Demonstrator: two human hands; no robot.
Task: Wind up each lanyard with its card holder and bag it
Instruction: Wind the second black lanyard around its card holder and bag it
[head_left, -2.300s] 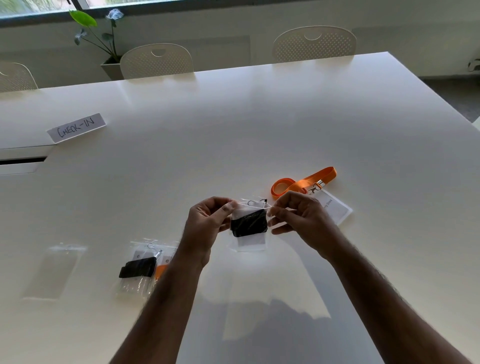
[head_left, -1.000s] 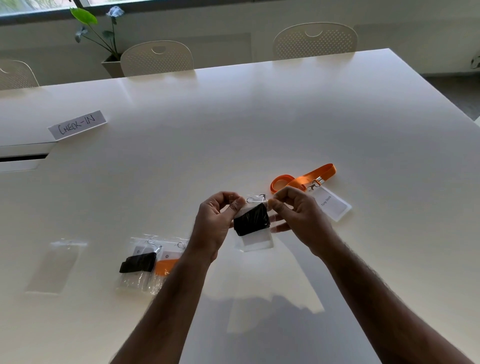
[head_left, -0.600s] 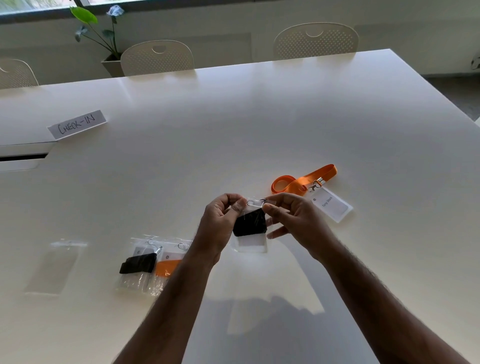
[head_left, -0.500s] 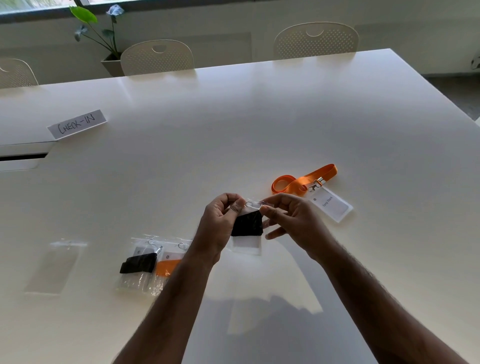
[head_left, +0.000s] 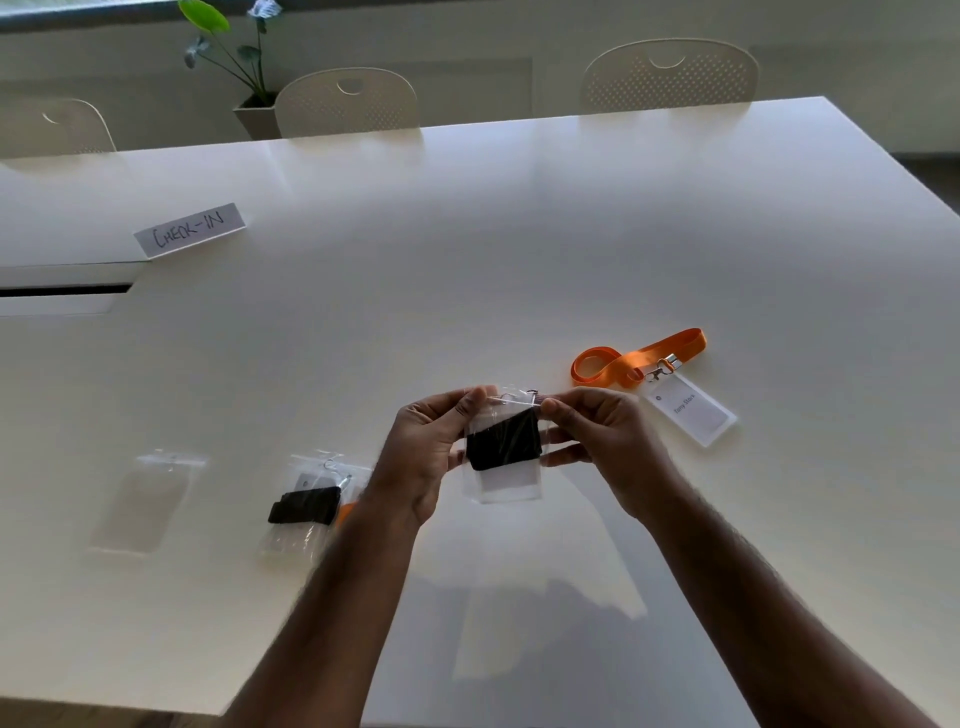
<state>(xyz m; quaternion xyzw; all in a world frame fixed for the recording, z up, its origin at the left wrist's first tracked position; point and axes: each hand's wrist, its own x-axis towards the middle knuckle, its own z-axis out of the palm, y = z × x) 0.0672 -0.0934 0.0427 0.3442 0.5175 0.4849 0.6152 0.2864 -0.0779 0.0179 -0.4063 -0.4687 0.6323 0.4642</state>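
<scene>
A small clear bag (head_left: 506, 483) with a wound black lanyard (head_left: 504, 439) and its card holder inside hangs above the white table (head_left: 467, 260). My left hand (head_left: 431, 447) pinches the bag's top left corner and my right hand (head_left: 597, 436) pinches its top right corner. To the right lies an orange lanyard (head_left: 639, 356), unwound, clipped to a card holder (head_left: 691, 410). On the left lie filled bags, one with a black lanyard (head_left: 304, 506) and one with an orange lanyard mostly hidden by my left forearm. An empty clear bag (head_left: 148, 501) lies further left.
A paper sign reading CHECK-IN (head_left: 189, 228) lies at the far left of the table, next to a slot in the tabletop (head_left: 62, 291). Several chairs (head_left: 670, 75) and a potted plant (head_left: 234, 67) stand behind the far edge.
Both hands stay at the top of the bag; my right fingers slid along its upper edge back to the right corner. The bag shifted only slightly.
</scene>
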